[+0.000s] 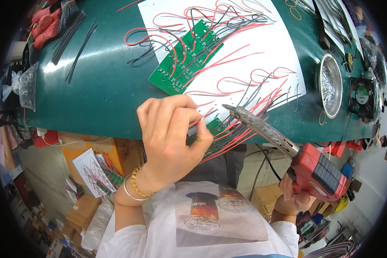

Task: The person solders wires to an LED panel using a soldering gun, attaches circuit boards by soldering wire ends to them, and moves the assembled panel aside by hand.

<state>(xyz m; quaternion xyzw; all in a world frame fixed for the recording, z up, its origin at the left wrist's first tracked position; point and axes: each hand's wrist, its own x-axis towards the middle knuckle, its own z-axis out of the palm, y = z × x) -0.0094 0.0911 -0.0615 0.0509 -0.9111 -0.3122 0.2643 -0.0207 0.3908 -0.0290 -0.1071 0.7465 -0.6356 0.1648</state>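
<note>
A green table (99, 86) carries the work, its near edge curving across the frame in front of a seated person in a white shirt. A white sheet (279, 47), strewn with red and black leads, spreads from the table's far edge toward the near one. A soldering iron (284, 144) with a red-and-black handle slants from beyond the near edge, tip pointing far and left over the table; the right hand (293, 198) has its fingers wrapped around the handle. On the sheet, a larger circuit board (170, 79) lies with its long axis running from near left to far right. The left hand (167, 133) reaches over the near edge, thumb and forefinger pressed together on what appears to be a red wire (194, 124). Toward the table's right end stand a metal bowl (340, 92) of silvery bits and, nearer that edge, a black fan (361, 99). At the near edge, a partly hidden second board (215, 124) shows just right of the pinch, the left hand nearer to it; its long axis cannot be read. The iron's tip hangs slightly right of and beyond those fingertips, apart from them.
</note>
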